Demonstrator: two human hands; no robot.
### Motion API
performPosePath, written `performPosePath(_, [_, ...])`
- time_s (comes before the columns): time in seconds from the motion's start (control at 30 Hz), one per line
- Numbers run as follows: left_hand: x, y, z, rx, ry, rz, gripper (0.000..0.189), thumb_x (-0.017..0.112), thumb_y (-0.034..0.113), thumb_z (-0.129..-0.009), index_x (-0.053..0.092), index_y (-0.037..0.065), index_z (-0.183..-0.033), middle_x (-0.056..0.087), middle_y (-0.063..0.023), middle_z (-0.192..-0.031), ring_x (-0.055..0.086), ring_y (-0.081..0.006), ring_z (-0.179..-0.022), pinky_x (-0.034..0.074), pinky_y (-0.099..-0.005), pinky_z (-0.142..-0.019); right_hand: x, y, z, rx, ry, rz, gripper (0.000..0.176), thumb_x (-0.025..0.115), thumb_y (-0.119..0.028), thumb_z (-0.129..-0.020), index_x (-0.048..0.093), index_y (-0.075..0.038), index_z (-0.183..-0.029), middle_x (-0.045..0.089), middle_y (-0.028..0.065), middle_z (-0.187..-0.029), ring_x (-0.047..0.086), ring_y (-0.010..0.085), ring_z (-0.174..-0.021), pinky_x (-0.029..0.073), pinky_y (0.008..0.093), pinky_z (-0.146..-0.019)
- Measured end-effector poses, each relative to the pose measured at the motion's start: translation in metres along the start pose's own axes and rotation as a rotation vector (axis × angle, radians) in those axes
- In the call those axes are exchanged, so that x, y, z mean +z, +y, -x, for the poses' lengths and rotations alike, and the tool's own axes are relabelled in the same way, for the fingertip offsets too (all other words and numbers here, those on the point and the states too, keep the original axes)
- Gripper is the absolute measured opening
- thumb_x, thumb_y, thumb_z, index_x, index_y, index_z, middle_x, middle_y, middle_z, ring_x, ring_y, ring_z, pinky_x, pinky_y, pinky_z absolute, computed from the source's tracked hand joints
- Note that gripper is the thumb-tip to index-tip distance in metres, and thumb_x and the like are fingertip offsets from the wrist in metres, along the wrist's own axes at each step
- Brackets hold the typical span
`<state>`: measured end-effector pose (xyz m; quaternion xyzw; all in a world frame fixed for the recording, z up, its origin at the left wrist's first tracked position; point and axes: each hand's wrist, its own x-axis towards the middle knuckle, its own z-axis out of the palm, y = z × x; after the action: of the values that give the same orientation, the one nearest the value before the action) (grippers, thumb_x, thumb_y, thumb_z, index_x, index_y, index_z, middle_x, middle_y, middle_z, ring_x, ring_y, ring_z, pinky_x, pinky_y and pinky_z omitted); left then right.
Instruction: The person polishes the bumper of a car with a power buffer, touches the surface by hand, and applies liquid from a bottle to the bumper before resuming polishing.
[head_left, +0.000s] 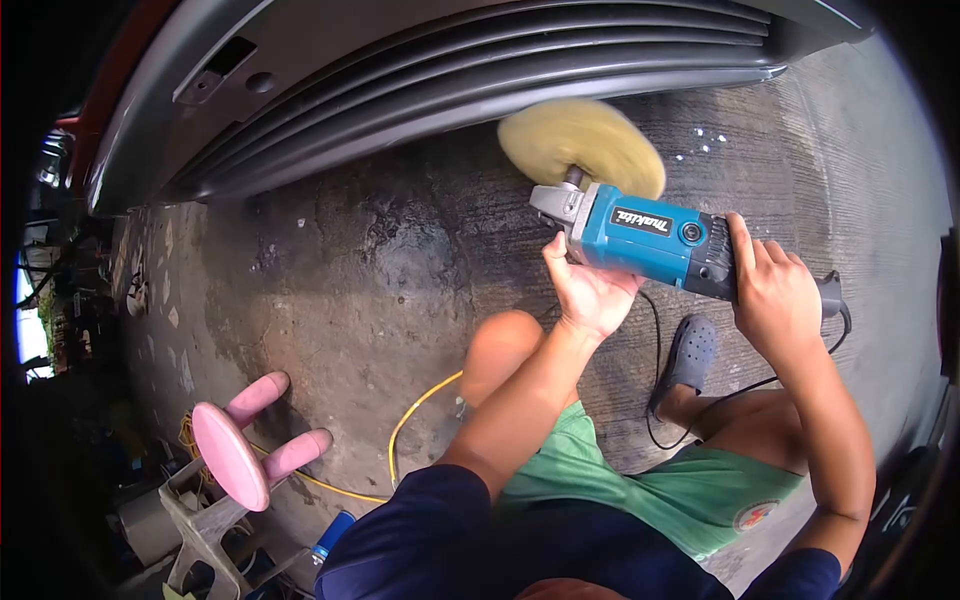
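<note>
A blue electric polisher [645,235] with a round yellow wool pad [585,143] is held in front of me, the pad blurred and close to the lower edge of a grey car bumper [400,90]. My left hand [590,290] grips the underside of the blue body near the head. Around the black rear handle my right hand [770,290] is closed. A black cord [655,400] trails from the handle down past my knees.
I squat on stained concrete [350,270]; a dark clog [690,355] covers my right foot. A pink stool [240,450] lies tipped at the lower left beside a yellow cable [410,415] and a grey block [195,520]. Clutter lines the left edge.
</note>
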<state>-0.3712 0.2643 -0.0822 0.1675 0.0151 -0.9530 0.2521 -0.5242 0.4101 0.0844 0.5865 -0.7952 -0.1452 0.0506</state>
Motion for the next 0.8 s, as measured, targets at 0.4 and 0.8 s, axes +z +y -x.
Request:
performPosePath(0.4, [-0.008, 0.152, 0.041, 0.597, 0.182, -0.21, 0.088, 0.037, 0.088, -0.098, 0.052, 0.022, -0.155, 0.059, -0.0064, -0.15, 0.058, -0.0299, -0.136, 0.05, -0.0545, -0.112, -0.019, -0.137, -0.117, -0.258, 0.041, -0.128, 0.078, 0.073, -0.005, -0.081, 0.048, 0.009, -0.153, 0.076, 0.0148, -0.095, 0.077, 0.0272, -0.092, 0.064, 0.0381, -0.078])
performPosePath(0.8, [-0.012, 0.158, 0.048, 0.485, 0.271, -0.286, 0.08, 0.039, 0.08, -0.102, 0.056, 0.02, -0.152, 0.062, -0.0091, -0.147, 0.061, -0.0302, -0.134, 0.053, -0.054, -0.108, -0.013, -0.137, -0.117, -0.273, 0.008, -0.177, 0.072, 0.071, -0.006, -0.085, 0.047, 0.012, -0.151, 0.078, 0.0172, -0.096, 0.078, 0.0287, -0.094, 0.065, 0.0395, -0.077])
